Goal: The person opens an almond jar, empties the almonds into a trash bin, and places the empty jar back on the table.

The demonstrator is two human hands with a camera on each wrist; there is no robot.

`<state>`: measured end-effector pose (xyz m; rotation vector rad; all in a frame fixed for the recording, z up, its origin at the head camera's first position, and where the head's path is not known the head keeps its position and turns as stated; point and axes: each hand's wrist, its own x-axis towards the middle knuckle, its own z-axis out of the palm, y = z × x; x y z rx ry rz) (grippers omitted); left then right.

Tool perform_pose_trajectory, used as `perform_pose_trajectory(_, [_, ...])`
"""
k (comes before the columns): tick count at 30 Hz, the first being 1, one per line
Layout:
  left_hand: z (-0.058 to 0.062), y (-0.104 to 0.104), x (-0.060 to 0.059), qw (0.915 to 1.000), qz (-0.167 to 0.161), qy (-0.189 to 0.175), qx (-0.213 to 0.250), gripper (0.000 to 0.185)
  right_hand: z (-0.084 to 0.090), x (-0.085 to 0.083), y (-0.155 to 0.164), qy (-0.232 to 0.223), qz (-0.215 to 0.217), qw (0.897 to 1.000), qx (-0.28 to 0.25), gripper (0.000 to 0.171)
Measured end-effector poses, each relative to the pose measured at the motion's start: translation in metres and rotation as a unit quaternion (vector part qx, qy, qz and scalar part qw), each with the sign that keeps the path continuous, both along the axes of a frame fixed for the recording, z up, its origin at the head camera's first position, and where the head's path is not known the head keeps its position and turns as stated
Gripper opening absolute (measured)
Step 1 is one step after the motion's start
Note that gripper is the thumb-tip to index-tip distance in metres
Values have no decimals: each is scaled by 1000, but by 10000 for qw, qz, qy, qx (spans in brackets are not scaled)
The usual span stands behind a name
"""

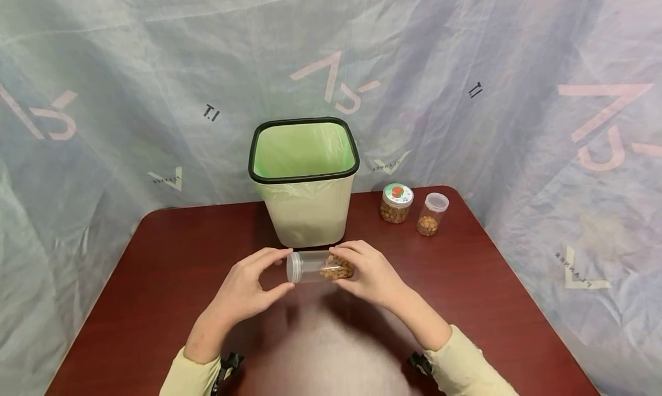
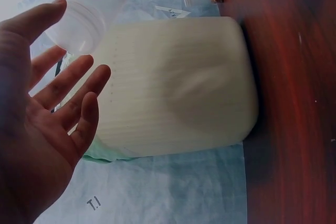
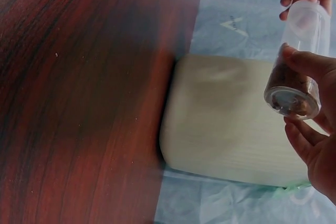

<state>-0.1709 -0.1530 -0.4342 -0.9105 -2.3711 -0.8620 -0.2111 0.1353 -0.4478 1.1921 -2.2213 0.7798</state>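
- Nearest to us, the right hand (image 1: 369, 272) grips the base end of a clear cylindrical plastic jar part-filled with brown pellets (image 1: 320, 266). The fingers curl round the barrel, so this hand carries the jar's weight.
- We hold the jar on its side, above the dark red wooden tabletop (image 1: 155, 281) and not resting on it. The pellets lie at the base end, away from the cap.
- The left hand (image 1: 248, 287) pinches the translucent cap end between thumb and fingertips. In the left wrist view the remaining fingers (image 2: 73, 85) are spread and grip nothing. We judge this a grip suited to turning the cap.
- Just behind the jar stands a cream rectangular waste bin with a black rim and a green liner (image 1: 305, 212), its mouth open upward.
- To the right of the bin stand a short clear jar with a white lid bearing a red mark (image 1: 396, 203) and a slim clear capped jar (image 1: 432, 214). Both hold brown pellets and stand well apart from the hands.
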Motion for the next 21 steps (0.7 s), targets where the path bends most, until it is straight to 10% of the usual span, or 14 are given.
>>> perform_pose_trajectory(21, [-6, 2, -8, 9982, -321, 459, 223, 61, -2, 1, 3, -210, 16, 9998, 46, 61])
